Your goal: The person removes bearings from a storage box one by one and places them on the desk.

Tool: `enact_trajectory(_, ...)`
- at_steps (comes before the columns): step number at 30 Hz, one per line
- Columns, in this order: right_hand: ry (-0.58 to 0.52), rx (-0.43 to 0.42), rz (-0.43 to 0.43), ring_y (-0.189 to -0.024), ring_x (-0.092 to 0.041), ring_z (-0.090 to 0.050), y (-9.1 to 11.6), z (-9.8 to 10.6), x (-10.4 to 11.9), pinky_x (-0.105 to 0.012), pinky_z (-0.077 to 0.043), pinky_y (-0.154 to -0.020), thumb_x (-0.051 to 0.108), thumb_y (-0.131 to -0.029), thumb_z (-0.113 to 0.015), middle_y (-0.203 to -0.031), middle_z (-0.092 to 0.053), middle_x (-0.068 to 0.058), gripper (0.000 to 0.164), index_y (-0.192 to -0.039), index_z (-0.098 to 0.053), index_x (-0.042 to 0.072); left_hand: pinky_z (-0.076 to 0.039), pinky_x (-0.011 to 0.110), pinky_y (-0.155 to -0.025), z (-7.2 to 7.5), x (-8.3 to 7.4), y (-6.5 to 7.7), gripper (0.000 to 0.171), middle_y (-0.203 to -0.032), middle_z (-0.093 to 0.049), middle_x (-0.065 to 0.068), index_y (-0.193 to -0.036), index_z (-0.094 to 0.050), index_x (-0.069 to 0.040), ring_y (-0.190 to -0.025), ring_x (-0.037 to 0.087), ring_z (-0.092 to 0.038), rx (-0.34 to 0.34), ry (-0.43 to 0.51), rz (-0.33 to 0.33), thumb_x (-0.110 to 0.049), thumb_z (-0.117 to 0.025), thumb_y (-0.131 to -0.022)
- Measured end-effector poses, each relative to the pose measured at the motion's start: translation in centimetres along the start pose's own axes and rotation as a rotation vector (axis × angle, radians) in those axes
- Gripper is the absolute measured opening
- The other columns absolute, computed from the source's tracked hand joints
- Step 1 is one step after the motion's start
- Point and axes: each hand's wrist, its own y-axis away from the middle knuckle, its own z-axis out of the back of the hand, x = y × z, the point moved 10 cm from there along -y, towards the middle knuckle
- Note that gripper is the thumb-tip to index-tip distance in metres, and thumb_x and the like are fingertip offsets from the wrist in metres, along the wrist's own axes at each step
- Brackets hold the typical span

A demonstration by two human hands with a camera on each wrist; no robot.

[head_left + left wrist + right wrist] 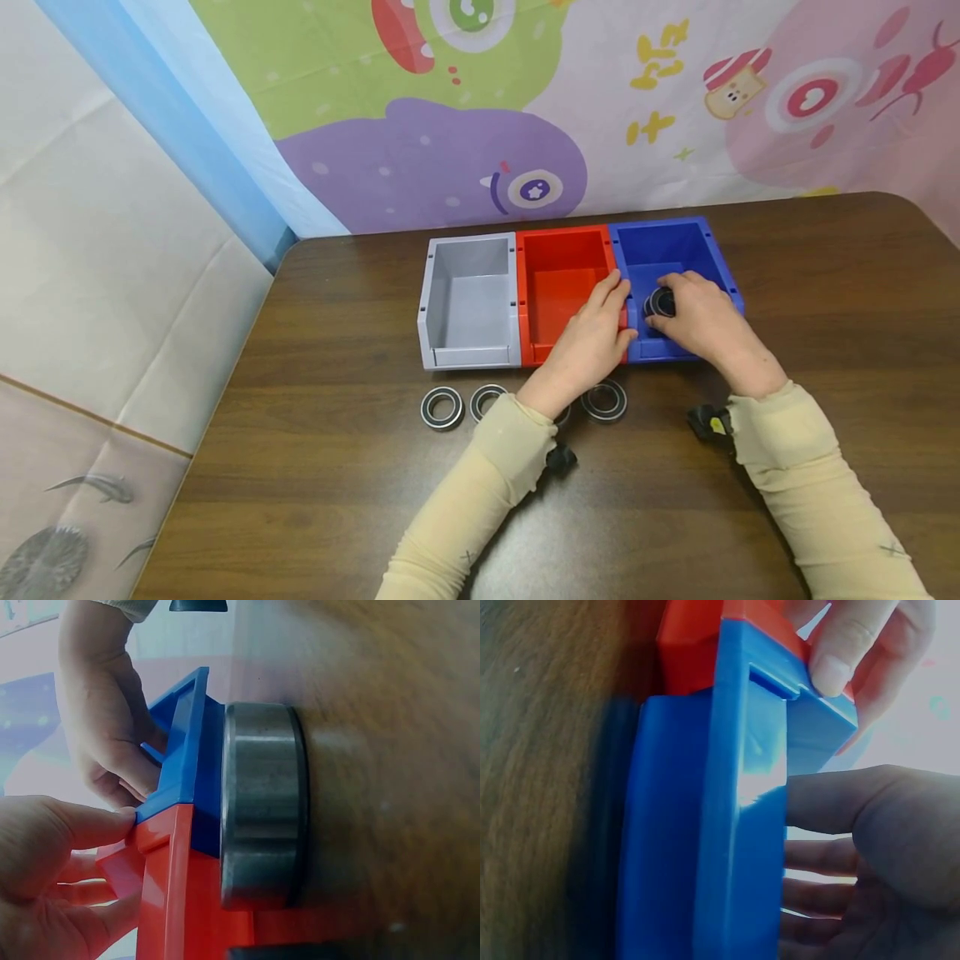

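Observation:
My right hand [701, 315] pinches a ball bearing [659, 302] between thumb and fingers, down inside the blue bin [660, 225]. The bearing is dark with a metal ring and stands tilted; the fingers cover part of it. With fairly straight fingers, my left hand [588, 343] rests on the shared edge of the red bin [564, 300] and the blue bin. In the left wrist view, its thumb touches the rim where the two bins meet. The bin wall hides the held bearing in the right wrist view.
A grey bin [474, 358] adjoins the red one on the left. Several bearings lie in a row before the bins, including one at the left end [431, 422] and one at the right [604, 417]; the left arm partly covers others. A patterned cloth hangs behind the table.

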Motion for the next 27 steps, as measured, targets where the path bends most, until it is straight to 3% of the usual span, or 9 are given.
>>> enact_trajectory(17,0.003,0.006,0.039,-0.107,-0.047,-0.047,0.2,0.7,1.1,-0.058,-0.036,-0.091,0.02,-0.079,-0.067,-0.118,-0.048,-0.034,0.056,-0.121,-0.048,-0.012,-0.041,0.03,-0.096,0.1,0.3,0.1,0.063,-0.148,-0.027,0.007,-0.141,-0.032,-0.007,-0.126,0.018,-0.042,0.011,0.005,0.011,-0.026,-0.059,-0.087)
enact_trajectory(27,-0.009,-0.05,0.091,-0.103,-0.043,-0.049,0.6,1.3,1.0,-0.056,-0.038,-0.089,0.022,-0.076,-0.07,-0.111,-0.053,-0.03,0.055,-0.117,-0.052,-0.009,-0.041,0.028,-0.095,-0.2,0.2,0.1,0.063,-0.149,-0.024,0.005,-0.141,-0.032,-0.008,-0.126,0.017,-0.043,0.033,0.009,0.014,-0.026,-0.059,-0.088)
